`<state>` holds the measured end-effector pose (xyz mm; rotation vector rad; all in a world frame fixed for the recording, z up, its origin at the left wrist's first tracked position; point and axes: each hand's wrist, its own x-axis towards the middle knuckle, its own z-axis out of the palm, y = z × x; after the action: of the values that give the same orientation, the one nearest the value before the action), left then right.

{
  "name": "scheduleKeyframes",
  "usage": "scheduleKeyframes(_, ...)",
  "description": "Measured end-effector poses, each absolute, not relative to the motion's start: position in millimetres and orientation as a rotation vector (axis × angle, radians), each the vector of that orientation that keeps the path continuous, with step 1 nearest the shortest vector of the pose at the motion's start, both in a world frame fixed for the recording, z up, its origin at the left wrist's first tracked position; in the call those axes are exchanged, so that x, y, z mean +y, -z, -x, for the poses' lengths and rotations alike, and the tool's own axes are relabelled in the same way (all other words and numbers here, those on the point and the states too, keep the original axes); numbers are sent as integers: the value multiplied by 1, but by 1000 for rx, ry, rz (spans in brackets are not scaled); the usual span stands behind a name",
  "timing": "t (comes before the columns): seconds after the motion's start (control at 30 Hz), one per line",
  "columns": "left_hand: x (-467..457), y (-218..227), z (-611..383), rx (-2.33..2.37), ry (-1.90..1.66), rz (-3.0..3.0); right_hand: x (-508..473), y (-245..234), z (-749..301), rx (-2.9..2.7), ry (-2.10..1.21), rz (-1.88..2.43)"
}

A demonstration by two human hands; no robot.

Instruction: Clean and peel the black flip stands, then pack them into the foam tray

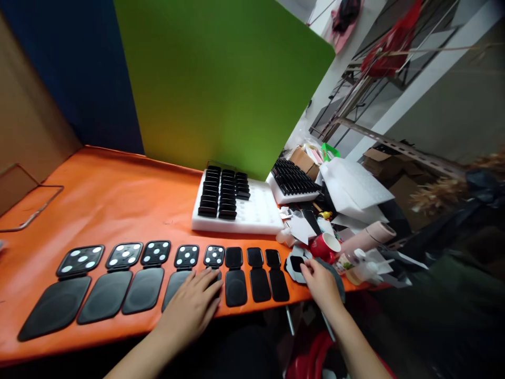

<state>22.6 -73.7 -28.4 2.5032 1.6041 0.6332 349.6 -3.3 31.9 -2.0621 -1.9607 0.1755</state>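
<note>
Right hand [320, 281] first: its fingers are bent at the edge of a dark square [296, 263] on a pale pad [295, 278]; whether they grip it, can't tell! Left hand [189, 305], fingers loosely spread, over the fourth and fifth black cases [236, 288] from the left. Eight lie open along the orange table [138, 205], five showing white dots [157, 252]! Behind them, a part-filled white foam tray [236, 225]; right, a red mug [321, 246].

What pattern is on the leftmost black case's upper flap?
White dots on a black upper flap; head view shows it best.
</note>
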Motion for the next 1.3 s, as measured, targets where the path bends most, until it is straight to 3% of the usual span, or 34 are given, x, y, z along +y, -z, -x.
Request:
scheduleKeyframes(0.17, -69, 32, -16, 1534, -490, -2539, 5, -17, -277, -1642, -1137, 1557)
scheduleKeyframes(0.23, -70, 35, -16, 1535, -472, -2531, 11, -10, -238, -1619, -1320, 1436)
scheduleKeyframes(0.57, -75, 44, -17, 1589, -487, -2515, 42, 24, -162, -1970, -1203, 1475)
scheduleKeyframes(1.3, -72, 40, -17, 1578, -511, -2449, 44, 21, -155, -2139, -1016, 1618)
